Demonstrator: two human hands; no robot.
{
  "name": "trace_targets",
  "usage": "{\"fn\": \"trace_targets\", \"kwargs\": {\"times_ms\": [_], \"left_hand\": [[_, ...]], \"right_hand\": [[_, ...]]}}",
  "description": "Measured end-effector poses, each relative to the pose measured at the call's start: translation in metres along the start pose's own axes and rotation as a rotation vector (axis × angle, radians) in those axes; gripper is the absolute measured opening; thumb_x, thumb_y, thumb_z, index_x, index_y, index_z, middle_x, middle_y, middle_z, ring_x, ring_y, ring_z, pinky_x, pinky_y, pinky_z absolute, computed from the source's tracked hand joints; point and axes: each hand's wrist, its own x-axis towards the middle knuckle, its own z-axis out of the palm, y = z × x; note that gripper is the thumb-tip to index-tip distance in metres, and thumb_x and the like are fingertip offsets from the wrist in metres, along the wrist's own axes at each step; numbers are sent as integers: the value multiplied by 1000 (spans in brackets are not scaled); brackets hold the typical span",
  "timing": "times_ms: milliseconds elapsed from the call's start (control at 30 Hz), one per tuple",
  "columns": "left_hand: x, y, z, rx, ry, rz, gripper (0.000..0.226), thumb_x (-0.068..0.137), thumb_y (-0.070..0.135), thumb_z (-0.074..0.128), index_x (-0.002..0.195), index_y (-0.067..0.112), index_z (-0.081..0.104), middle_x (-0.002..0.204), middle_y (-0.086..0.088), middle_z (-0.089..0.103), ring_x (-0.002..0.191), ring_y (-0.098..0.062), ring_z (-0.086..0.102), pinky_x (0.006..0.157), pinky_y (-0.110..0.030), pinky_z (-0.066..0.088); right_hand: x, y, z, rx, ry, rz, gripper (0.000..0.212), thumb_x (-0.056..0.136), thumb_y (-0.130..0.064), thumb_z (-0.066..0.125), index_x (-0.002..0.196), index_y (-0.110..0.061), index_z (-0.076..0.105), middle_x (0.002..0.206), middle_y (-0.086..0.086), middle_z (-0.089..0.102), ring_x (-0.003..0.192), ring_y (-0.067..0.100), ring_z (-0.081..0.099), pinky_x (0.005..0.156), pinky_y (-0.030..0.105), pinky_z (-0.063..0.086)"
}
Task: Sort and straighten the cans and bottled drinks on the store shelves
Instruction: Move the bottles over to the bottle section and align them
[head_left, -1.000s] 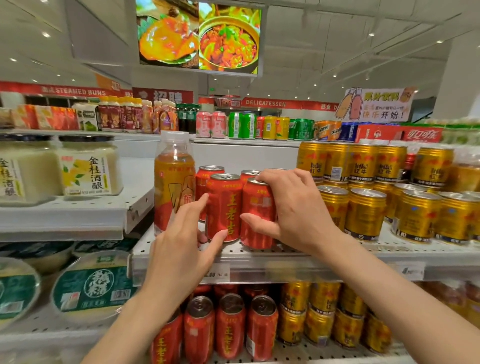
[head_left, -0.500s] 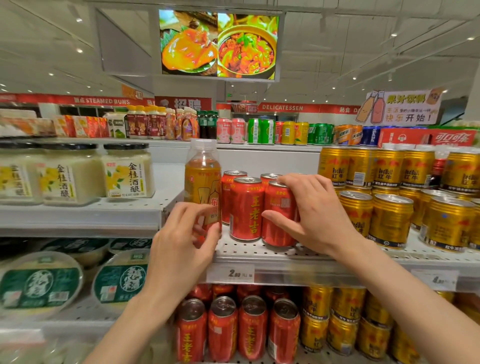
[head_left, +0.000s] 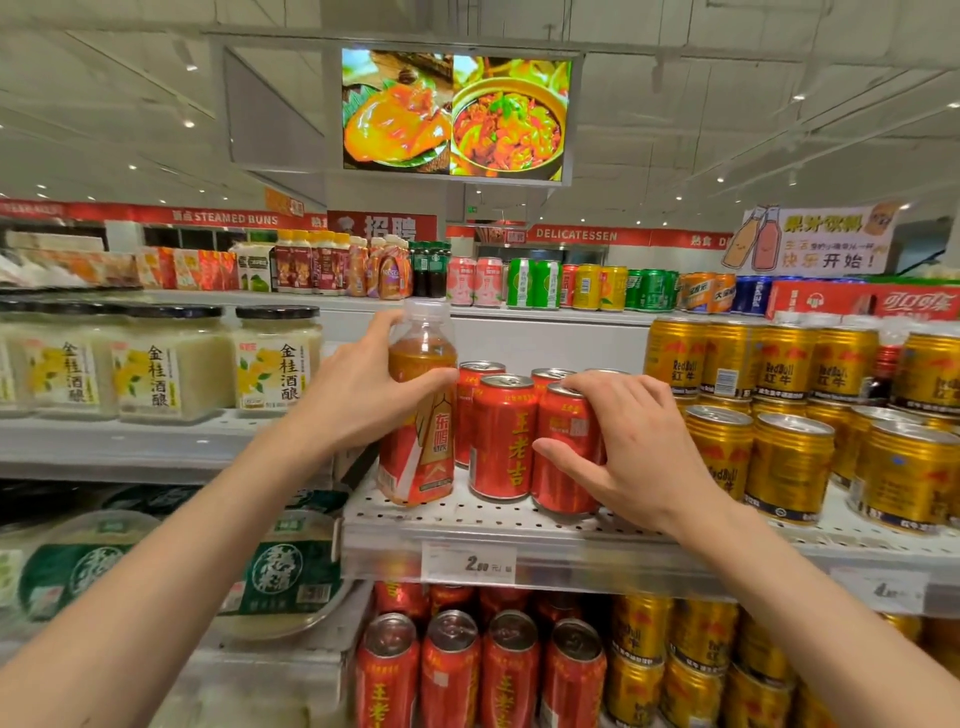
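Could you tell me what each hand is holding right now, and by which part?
The left hand grips the orange bottle around its upper body; the right hand holds a red can by its side.

My left hand (head_left: 358, 400) is covering the middle of the bottle (head_left: 422, 415), hiding part of its label. My right hand (head_left: 631, 447) is blocking the right side of the front red can (head_left: 563, 447) and whatever is standing behind it. The rear red cans (head_left: 480, 371) are showing only their tops. The right price tag (head_left: 878, 590) is blurring beyond reading.
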Motion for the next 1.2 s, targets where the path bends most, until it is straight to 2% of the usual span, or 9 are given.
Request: {"fn": "trace_targets", "kwargs": {"times_ms": [133,333,400,500,633,800,900,1033,1200], "left_hand": [[-10,-6,2,-139,130,60,84,77,67,70,146,33,35,116,9,61,101,-12,59,85,-29,44],[-26,7,-20,-407,85,88,85,66,77,67,137,38,42,121,7,66,104,-10,65,88,-42,57],[-34,19,-23,-414,37,135,71,68,71,68,129,45,44,116,13,67,102,-4,64,84,-30,55],[-47,33,-18,-562,-52,170,52,72,59,77,114,56,45,102,21,73,94,0,69,70,-15,55],[-56,40,-3,-687,-157,195,58,76,43,81,126,41,51,107,19,75,99,-6,72,81,-33,62],[-57,35,10,-677,-241,239,70,77,46,77,140,31,49,121,12,72,109,-9,69,87,-34,60],[-62,24,18,-605,-216,258,57,80,59,69,133,40,56,118,15,70,108,-8,68,84,-32,58],[-84,1,29,-711,-93,170,40,90,45,65,128,36,59,112,10,72,99,-13,71,69,-29,58],[-138,-25,61,-775,-90,67,33,90,34,71,122,38,61,108,11,73,96,-13,71,80,-32,56]], "right_hand": [[1,0,-5,53,-32,10,71,87,-78,46,135,-27,52,132,-8,62,126,13,54,113,38,31],[6,-8,-27,312,-10,78,75,83,-75,53,139,-24,52,135,-7,59,125,7,49,110,36,41],[2,-20,-39,384,34,77,74,82,-71,55,138,-23,53,131,-9,59,121,3,50,105,27,43],[-10,-44,-48,535,-41,104,79,78,-74,56,142,-29,48,127,-16,59,114,-3,54,97,17,47],[-28,-66,-39,647,-141,105,77,80,-69,65,145,-37,40,126,-23,62,117,-4,58,97,20,49],[-42,-72,-33,846,-178,275,62,81,-49,78,134,-41,48,114,-24,69,108,-4,64,93,24,53],[-54,-74,-31,847,-171,354,59,76,-56,79,128,-44,52,112,-27,68,107,-4,64,92,25,53],[-82,-76,-23,847,-179,490,64,69,-66,76,125,-46,52,112,-31,67,106,-6,64,92,28,55],[-120,-90,-15,901,-140,650,58,69,-53,80,121,-37,59,103,-20,74,97,0,69,84,25,51]]}}
